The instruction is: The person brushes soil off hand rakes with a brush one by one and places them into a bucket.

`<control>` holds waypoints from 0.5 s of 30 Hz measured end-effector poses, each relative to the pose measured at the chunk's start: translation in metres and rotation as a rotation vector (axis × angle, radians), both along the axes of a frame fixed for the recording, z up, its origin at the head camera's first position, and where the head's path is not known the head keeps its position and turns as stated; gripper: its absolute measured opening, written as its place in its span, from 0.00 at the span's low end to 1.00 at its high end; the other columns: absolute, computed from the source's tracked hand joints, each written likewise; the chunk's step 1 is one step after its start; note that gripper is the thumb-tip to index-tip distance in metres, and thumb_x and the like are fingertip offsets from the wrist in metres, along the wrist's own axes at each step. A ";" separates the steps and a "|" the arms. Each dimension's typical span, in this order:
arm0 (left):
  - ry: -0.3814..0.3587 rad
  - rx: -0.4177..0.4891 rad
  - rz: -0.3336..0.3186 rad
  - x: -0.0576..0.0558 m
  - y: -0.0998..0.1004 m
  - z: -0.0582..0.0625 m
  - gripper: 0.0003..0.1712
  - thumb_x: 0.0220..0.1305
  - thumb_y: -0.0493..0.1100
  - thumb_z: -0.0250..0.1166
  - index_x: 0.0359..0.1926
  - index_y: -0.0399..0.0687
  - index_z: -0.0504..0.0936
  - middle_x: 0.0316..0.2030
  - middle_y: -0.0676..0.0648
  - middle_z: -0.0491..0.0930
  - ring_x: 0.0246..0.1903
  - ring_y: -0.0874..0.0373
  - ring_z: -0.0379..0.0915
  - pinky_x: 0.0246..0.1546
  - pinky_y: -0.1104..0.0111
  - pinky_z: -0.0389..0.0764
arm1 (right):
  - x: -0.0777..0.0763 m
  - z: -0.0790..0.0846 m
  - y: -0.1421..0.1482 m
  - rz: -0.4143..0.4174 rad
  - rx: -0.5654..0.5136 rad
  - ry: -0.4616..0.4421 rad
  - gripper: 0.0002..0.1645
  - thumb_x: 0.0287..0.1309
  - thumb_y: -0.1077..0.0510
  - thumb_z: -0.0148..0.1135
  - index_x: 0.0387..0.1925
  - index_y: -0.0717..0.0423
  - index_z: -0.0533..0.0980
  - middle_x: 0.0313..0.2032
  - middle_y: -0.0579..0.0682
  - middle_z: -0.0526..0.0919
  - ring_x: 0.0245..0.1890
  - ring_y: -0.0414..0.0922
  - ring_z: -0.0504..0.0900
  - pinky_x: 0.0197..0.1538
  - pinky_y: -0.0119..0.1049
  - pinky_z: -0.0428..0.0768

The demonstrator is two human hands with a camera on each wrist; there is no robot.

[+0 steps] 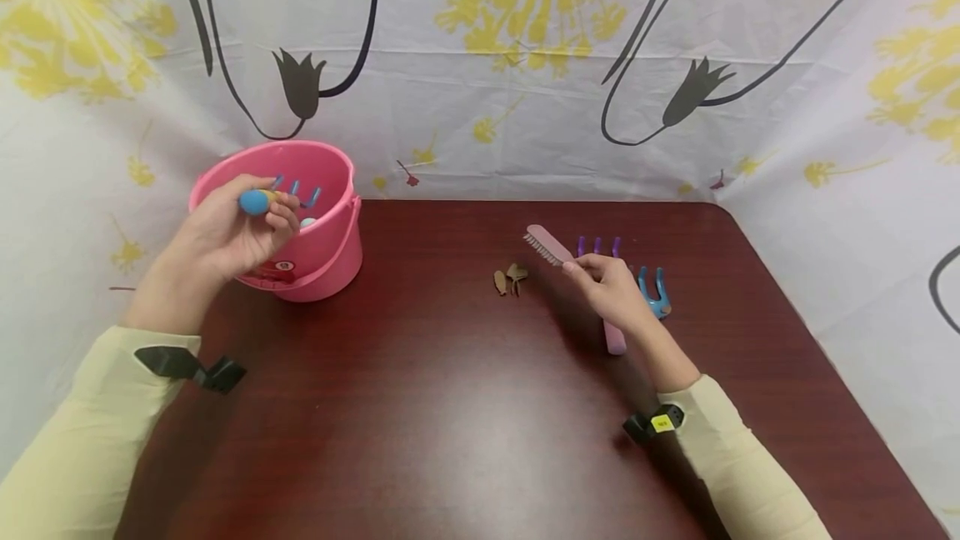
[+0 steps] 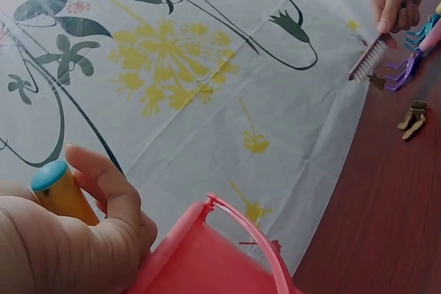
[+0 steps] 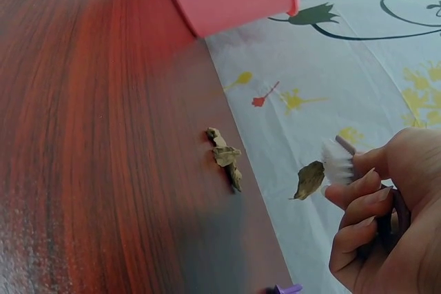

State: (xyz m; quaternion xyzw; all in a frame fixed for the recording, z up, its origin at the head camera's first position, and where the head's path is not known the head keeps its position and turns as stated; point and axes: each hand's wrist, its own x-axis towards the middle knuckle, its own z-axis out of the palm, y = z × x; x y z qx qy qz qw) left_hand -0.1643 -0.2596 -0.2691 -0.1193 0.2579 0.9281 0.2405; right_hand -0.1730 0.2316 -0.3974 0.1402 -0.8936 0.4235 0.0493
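Observation:
My left hand (image 1: 221, 232) grips the yellow handle of a small hand rake (image 1: 257, 202) with a blue end. Its blue tines show over the mouth of a pink bucket (image 1: 330, 257). On the right, my right hand (image 1: 611, 294) holds a pink brush (image 1: 551, 246) by its handle, white bristles toward the table. Dry brown leaves (image 1: 501, 282) lie just left of the brush. In the right wrist view another dry leaf (image 3: 309, 180) appears beside the bristles; whether they touch I cannot tell.
A purple-tined rake (image 1: 615, 338) with a pink handle lies partly hidden under my right hand. Right of it is a blue fork-like tool (image 1: 657, 305). Something pale sits inside the bucket. A patterned sheet (image 1: 465, 165) hangs behind the dark wooden table (image 1: 420, 407).

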 end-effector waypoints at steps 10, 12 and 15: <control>-0.038 0.076 0.058 -0.015 -0.006 -0.002 0.19 0.66 0.36 0.67 0.46 0.46 0.63 0.32 0.42 0.70 0.25 0.53 0.70 0.25 0.68 0.80 | 0.003 -0.001 0.001 -0.001 -0.009 0.004 0.20 0.75 0.51 0.57 0.48 0.66 0.82 0.29 0.53 0.80 0.25 0.45 0.70 0.27 0.36 0.69; -0.042 0.082 0.075 -0.016 -0.007 -0.002 0.17 0.65 0.35 0.67 0.45 0.45 0.65 0.32 0.42 0.70 0.25 0.52 0.70 0.26 0.68 0.80 | 0.003 -0.001 0.001 0.000 -0.013 -0.001 0.20 0.75 0.51 0.57 0.48 0.65 0.82 0.27 0.51 0.79 0.24 0.45 0.69 0.27 0.36 0.68; -0.050 0.105 0.116 -0.017 -0.008 -0.002 0.16 0.64 0.34 0.66 0.42 0.44 0.65 0.32 0.42 0.70 0.25 0.51 0.70 0.26 0.66 0.79 | 0.004 0.000 0.001 0.003 -0.009 -0.010 0.20 0.75 0.50 0.57 0.49 0.64 0.82 0.27 0.52 0.79 0.24 0.45 0.68 0.27 0.37 0.68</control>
